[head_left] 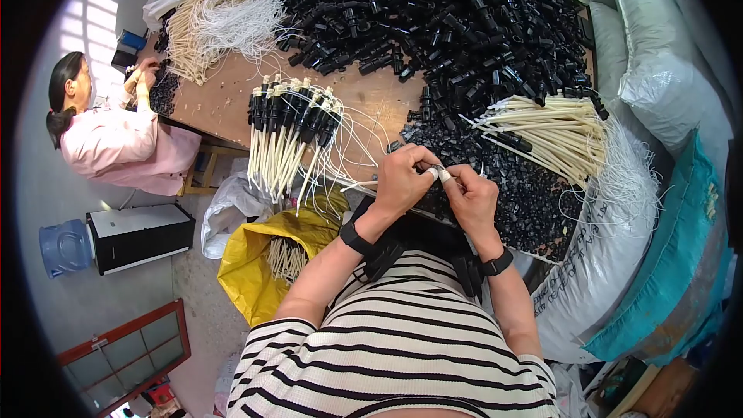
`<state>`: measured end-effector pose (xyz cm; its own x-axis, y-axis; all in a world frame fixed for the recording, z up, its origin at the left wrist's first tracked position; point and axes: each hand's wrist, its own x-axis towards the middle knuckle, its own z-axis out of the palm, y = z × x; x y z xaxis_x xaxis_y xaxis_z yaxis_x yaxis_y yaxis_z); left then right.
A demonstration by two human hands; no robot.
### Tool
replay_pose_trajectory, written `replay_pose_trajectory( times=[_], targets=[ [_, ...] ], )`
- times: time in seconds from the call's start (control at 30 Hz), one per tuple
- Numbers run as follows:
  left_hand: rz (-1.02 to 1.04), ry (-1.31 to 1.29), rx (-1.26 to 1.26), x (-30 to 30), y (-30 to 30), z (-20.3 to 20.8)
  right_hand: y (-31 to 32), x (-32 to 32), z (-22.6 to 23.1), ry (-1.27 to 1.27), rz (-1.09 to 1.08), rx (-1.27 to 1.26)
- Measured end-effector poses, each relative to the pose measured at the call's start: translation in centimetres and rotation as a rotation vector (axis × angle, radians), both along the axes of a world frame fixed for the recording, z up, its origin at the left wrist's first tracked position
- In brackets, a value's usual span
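Note:
My left hand (402,179) and my right hand (471,197) meet at the near table edge, thumbs and fingertips pinched together. Between them is something small and dark, mostly hidden by the fingers. White wrappings cover some of the fingertips. Just left of my left hand, a cream stick (357,185) lies at the table edge; I cannot tell whether the hand touches it. Beneath and beyond my right hand spreads a heap of small dark parts (534,209). A bundle of cream sticks with white cords (546,138) rests on that heap.
Black plastic tube fittings (433,15) are piled at the back. Cream sticks fitted with black pieces (290,128) overhang the table (371,97) on the left. Below is a yellow sack (244,271). Full white sacks (662,58) stand right. A person in pink (116,139) works at far left.

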<state>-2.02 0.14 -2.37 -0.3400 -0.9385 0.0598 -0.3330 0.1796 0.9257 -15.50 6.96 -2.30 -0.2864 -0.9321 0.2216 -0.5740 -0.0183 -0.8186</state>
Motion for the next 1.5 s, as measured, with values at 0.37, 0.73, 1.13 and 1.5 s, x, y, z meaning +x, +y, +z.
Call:
replay_pose_trajectory(
  times=[0.37, 0.73, 1.13, 1.5],
  targets=[
    [0.027, -0.097, -0.381, 0.0, -1.0, 1.2, 0.2, -1.4, 1.5, -0.178, 0.205, 0.0],
    [-0.168, 0.02, 0.137, 0.0, -1.5, 1.1, 0.1, -2.7, 2.4, -0.194, 0.353, 0.05],
    [-0.154, 0.071, 0.116, 0.1, -1.8, 0.5, -0.1, -3.0, 3.0, -0.06, 0.379, -0.024],
    [0.017, -0.152, -0.471, -0.3, -1.8, 2.4, 0.2, -1.3, 2.4, 0.08, -0.001, 0.064]
  ],
)
